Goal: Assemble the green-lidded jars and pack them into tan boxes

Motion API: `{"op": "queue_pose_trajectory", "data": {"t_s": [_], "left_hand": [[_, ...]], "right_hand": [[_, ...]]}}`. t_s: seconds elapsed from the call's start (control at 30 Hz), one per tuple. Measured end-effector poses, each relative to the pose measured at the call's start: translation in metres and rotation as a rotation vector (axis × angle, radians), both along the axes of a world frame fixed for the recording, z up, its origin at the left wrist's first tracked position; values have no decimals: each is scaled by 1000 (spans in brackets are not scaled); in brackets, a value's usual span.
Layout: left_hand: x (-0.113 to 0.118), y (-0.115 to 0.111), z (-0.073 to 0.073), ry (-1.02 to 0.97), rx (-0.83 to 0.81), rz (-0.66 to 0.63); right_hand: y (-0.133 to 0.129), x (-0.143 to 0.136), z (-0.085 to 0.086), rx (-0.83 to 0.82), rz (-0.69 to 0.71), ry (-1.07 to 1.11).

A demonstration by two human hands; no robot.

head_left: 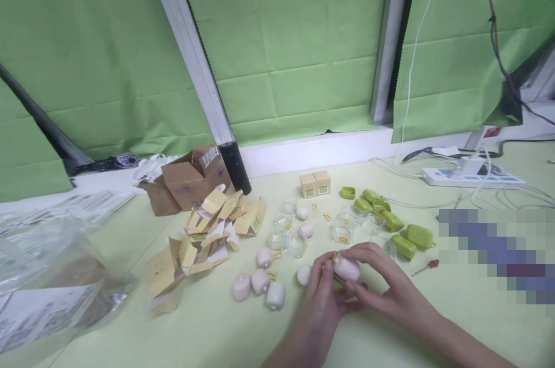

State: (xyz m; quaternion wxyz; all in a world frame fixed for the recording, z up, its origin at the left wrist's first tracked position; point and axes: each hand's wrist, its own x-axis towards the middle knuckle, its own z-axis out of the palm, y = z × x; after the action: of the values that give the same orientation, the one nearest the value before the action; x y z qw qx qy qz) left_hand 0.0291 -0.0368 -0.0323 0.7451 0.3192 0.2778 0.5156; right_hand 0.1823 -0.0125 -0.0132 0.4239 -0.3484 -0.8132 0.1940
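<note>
My left hand [323, 290] and my right hand [384, 281] are together low in the middle right, closed around a small rounded pale pink case [347, 269]. A bit of yellow-green shows beside and under that case, partly hidden by my fingers. Just left of my left hand lies a small whitish rounded piece [304, 275]. Farther left sit several similar cases, among them a pink one [241, 287] and a greyish one [275, 295], some with yellow loops. Beyond my right hand are glossy green cases [419, 236] and clear plastic shells [342, 232].
Flattened cardboard boxes [217, 235] are heaped at left, before an open brown carton [188, 186] and a black cylinder [235, 168]. Two small boxes [315, 184] stand at the back. A power strip [472, 177], cables and a red-handled screwdriver [429, 265] lie right; a plastic bag [65, 281] lies left.
</note>
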Motion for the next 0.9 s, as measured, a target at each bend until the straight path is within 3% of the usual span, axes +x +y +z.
{"op": "queue_pose_trajectory", "data": {"t_s": [0.17, 0.37, 0.53, 0.73, 0.9], "left_hand": [[-2, 0, 3, -109, -17, -64], [2, 0, 15, -257, -56, -213], [9, -1, 13, -300, -95, -273], [8, -3, 15, -341, -100, -284], [7, -4, 13, -255, -143, -212]], "right_hand": [[-5, 0, -3, 6, -12, 12], [-13, -9, -3, -12, 76, -4], [-12, -8, -10, 0, 79, 25], [-12, -7, -12, 140, 125, 32], [-16, -10, -15, 105, 124, 104]]}}
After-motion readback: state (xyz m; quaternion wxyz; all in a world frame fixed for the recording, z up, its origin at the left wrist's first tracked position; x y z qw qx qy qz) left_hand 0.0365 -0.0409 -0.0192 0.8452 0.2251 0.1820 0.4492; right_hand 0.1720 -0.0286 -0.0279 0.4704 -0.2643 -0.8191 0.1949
